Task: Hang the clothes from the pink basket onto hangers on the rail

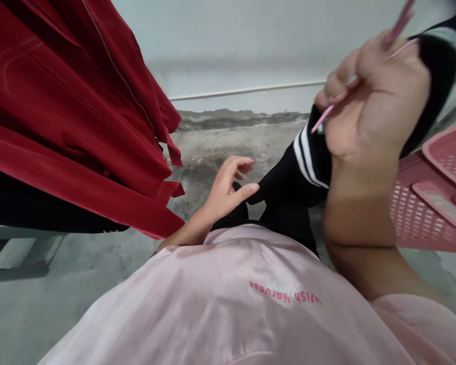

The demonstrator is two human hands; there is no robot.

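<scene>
A long black sock with white stripes (307,162) hangs across the middle of my view, its toe end reaching toward my left hand (226,190). That hand's fingers are apart, and its thumb sits at or very near the sock without gripping it. My right hand (376,96) is raised and closed around the upper sock. It also holds a thin pink plastic hanger (336,106), partly hidden by my fingers.
A red zip jacket (68,111) hangs at the left over a black garment (41,203). A pink plastic basket (433,203) stands at the right. Below lie a concrete floor (72,253) and a grey wall with a white pipe (247,91). My pink shirt fills the bottom.
</scene>
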